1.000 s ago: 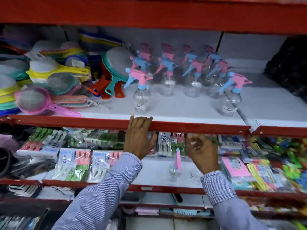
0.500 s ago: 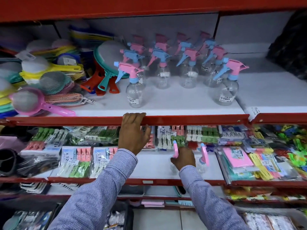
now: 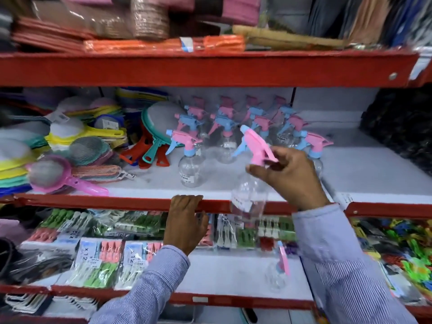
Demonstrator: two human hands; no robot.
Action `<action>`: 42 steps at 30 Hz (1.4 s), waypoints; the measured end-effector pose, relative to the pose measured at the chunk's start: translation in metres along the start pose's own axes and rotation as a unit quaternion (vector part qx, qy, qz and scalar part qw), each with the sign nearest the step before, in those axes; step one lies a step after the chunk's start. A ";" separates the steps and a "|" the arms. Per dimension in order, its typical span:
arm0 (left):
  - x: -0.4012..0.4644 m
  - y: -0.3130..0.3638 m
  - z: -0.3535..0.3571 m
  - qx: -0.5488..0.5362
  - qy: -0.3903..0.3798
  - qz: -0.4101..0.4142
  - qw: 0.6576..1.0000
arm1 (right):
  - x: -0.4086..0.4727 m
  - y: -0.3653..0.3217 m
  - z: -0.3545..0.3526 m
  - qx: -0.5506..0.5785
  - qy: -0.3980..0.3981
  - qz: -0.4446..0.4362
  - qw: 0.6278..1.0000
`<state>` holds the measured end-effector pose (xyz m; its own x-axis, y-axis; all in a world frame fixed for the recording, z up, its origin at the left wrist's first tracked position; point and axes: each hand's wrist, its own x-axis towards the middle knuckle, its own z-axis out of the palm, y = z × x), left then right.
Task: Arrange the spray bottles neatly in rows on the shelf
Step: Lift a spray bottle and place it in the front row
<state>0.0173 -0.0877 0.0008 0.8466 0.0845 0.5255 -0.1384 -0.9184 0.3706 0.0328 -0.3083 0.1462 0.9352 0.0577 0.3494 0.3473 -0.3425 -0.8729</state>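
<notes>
Several clear spray bottles (image 3: 236, 127) with pink and blue trigger heads stand in rows on the white middle shelf (image 3: 364, 169). One bottle (image 3: 190, 170) stands alone at the front left of the group. My right hand (image 3: 289, 176) grips the pink head of another clear spray bottle (image 3: 249, 195), which hangs tilted in front of the shelf's red lip. My left hand (image 3: 185, 224) rests on that red front edge (image 3: 93, 202), fingers curled over it. One more spray bottle (image 3: 278, 272) stands on the lower shelf.
Coloured strainers and sieves (image 3: 70, 146) fill the left of the middle shelf. A dark bag (image 3: 402, 127) sits at its right end, with bare shelf between it and the bottles. Packs of clothes pegs (image 3: 100, 260) line the lower shelf. Mats and brushes (image 3: 163, 43) lie above.
My right hand has risen from the lower shelf to the middle shelf's front, carrying a spray bottle by its head. The view has tilted upward. My left hand stays on the red edge.
</notes>
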 end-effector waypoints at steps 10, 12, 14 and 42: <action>0.000 -0.005 0.001 -0.003 -0.019 0.003 1.000 | 0.098 0.050 0.071 -0.108 0.000 0.000 0.994; 0.001 -0.006 0.000 -0.003 -0.017 0.003 1.000 | 0.100 0.054 0.079 -0.112 -0.007 0.012 0.994; 0.002 -0.006 0.000 -0.004 -0.013 0.002 1.000 | 0.102 0.054 0.083 -0.109 0.001 0.011 0.994; 0.003 -0.008 0.008 -0.014 0.010 0.007 1.000 | 0.091 0.067 0.093 0.001 0.093 0.023 0.995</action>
<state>0.0246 -0.0831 -0.0067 0.8335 0.0797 0.5467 -0.1649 -0.9085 0.3839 0.1475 -0.2385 0.0877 0.9217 -0.1321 0.3648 0.3038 -0.3393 -0.8903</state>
